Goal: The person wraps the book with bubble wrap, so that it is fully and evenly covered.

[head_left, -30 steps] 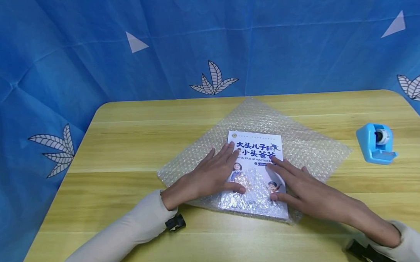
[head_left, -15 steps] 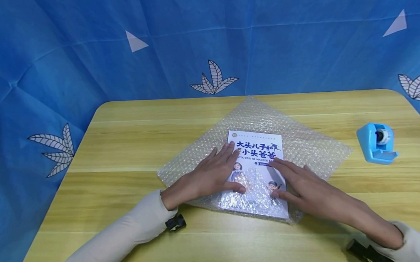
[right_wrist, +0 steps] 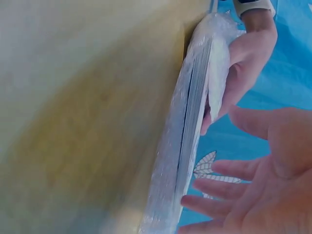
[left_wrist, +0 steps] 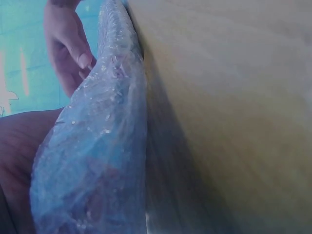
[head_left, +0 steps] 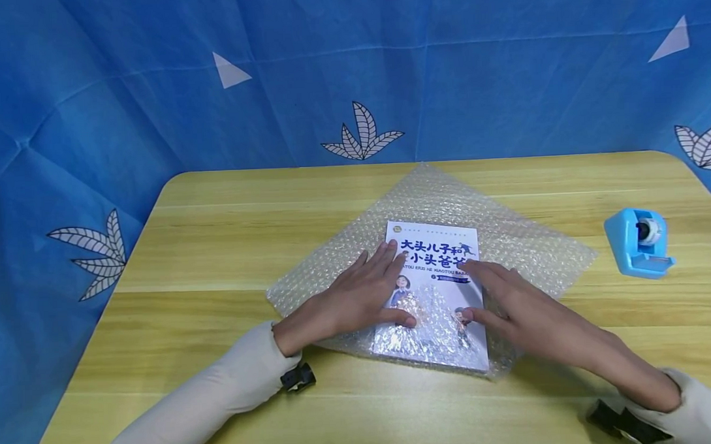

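A white paperback book (head_left: 435,235) with blue Chinese lettering and cartoon figures lies on a sheet of bubble wrap (head_left: 515,242). One near corner of the wrap is folded over the book's lower part. My left hand (head_left: 358,300) rests on the book's left side, fingers straight and thumb on the wrap. Over the right edge of the book is my right hand (head_left: 526,307), its fingers extended and spread. In the right wrist view the page edges (right_wrist: 196,87) show between layers of wrap, with the right fingertips close beside the cover. The left wrist view shows the wrap's folded edge (left_wrist: 107,122).
A light blue tape dispenser (head_left: 638,245) holding a roll of tape stands at the right of the wooden table (head_left: 215,253). Behind the table hangs a blue cloth (head_left: 297,74) with leaf prints. Black straps (head_left: 297,377) sit at the wrists.
My right hand has shifted slightly up and away from the book's lower right, uncovering more of its print. The left hand, book and bubble wrap stay about where they were.
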`<action>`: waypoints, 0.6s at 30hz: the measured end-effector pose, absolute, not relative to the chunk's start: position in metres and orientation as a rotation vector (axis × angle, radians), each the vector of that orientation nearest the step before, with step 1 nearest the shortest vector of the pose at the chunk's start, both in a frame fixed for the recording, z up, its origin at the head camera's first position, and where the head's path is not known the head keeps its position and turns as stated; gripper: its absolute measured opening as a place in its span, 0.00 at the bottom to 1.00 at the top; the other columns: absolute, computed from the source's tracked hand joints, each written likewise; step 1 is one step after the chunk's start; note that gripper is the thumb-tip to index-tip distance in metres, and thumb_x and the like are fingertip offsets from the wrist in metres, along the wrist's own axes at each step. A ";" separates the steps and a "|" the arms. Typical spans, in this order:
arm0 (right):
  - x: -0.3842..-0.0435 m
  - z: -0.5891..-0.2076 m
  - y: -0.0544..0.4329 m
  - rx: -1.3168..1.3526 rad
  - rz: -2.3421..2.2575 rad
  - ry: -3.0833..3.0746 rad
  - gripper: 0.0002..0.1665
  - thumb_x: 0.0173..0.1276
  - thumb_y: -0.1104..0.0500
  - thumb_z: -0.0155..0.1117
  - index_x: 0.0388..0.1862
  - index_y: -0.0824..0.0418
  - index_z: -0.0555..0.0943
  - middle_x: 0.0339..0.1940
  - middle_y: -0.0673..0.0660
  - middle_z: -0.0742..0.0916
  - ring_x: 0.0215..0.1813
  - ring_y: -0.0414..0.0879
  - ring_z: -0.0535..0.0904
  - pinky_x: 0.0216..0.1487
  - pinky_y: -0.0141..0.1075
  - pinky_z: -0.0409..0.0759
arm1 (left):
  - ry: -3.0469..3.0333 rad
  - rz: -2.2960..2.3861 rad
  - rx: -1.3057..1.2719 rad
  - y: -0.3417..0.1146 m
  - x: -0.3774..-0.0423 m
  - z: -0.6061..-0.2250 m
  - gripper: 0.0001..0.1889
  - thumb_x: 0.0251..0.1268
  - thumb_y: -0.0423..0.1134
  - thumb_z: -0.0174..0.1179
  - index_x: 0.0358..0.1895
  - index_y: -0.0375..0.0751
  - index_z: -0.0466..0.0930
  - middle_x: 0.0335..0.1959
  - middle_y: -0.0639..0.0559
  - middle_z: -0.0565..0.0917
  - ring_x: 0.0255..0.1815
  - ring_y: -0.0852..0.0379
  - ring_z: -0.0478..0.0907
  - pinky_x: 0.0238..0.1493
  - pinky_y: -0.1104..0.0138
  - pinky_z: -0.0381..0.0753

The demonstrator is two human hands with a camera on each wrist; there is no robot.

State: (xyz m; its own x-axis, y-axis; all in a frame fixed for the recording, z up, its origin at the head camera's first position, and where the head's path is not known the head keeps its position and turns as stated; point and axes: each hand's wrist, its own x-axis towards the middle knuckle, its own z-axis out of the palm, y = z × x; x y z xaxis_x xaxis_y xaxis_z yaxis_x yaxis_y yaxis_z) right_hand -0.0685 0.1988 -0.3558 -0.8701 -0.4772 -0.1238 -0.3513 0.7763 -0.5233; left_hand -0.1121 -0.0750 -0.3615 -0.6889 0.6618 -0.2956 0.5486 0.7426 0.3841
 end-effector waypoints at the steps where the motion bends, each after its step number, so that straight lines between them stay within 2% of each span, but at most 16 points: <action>1: -0.070 -0.356 0.199 -0.659 -0.743 2.726 0.41 0.79 0.44 0.61 0.80 0.67 0.64 0.77 0.72 0.69 0.77 0.72 0.63 0.71 0.70 0.61 | 2.528 0.369 0.926 -0.075 -0.112 -0.362 0.57 0.67 0.68 0.60 0.84 0.34 0.41 0.84 0.37 0.34 0.85 0.44 0.30 0.81 0.52 0.35; 7: -0.084 -0.355 0.199 -0.730 -0.818 2.745 0.36 0.81 0.53 0.61 0.78 0.69 0.65 0.75 0.73 0.71 0.76 0.70 0.65 0.71 0.66 0.66 | 2.528 0.368 0.914 -0.074 -0.112 -0.362 0.57 0.67 0.68 0.60 0.84 0.35 0.42 0.84 0.38 0.35 0.85 0.44 0.31 0.81 0.51 0.35; 12: -0.097 -0.353 0.198 -0.724 -0.865 2.736 0.34 0.80 0.54 0.62 0.77 0.70 0.66 0.73 0.74 0.73 0.75 0.70 0.67 0.71 0.66 0.66 | 2.524 0.366 0.913 -0.074 -0.112 -0.362 0.57 0.67 0.68 0.60 0.84 0.35 0.41 0.84 0.38 0.34 0.85 0.44 0.30 0.81 0.51 0.35; 18: -0.122 -0.349 0.197 -0.661 -0.856 2.711 0.38 0.82 0.52 0.60 0.80 0.70 0.61 0.78 0.74 0.67 0.79 0.71 0.60 0.74 0.67 0.60 | 2.525 0.362 0.908 -0.074 -0.111 -0.360 0.57 0.68 0.68 0.59 0.84 0.35 0.41 0.84 0.38 0.34 0.85 0.44 0.30 0.81 0.51 0.35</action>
State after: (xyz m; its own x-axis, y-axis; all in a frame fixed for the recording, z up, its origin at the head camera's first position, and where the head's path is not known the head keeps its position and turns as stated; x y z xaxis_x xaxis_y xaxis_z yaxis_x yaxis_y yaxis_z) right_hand -0.1217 0.1972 -0.3489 -0.8738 -0.4805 -0.0744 -0.3507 0.7287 -0.5882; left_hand -0.1114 -0.0743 -0.3601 -0.6927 0.6527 -0.3068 0.5402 0.7514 0.3789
